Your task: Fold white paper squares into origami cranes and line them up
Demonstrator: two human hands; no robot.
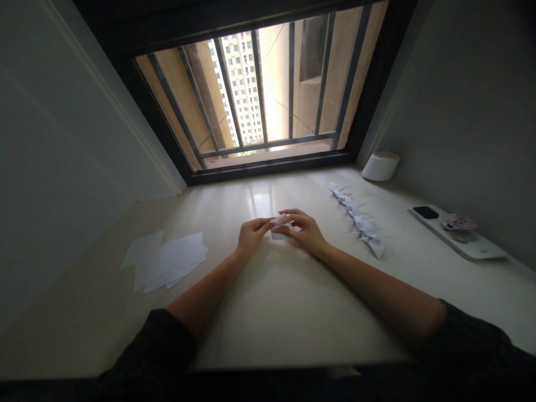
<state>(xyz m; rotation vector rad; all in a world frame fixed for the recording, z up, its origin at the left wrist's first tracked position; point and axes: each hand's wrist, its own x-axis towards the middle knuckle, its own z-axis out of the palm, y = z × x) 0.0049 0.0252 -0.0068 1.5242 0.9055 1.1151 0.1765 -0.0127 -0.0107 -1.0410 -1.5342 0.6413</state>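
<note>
A small piece of folded white paper (279,228) lies on the pale counter (276,301) in front of the window. My left hand (251,234) pinches its left edge with closed fingertips. My right hand (305,229) curls over its right side, fingers pressed on the paper. Both forearms reach in from the bottom of the view, with dark sleeves pushed up.
A loose stack of white paper sheets (165,261) lies at the left. A row of several folded paper figures (359,221) runs along the right. A white phone (456,230) with a pink round charm lies far right. A white round container (380,166) stands by the barred window (268,95).
</note>
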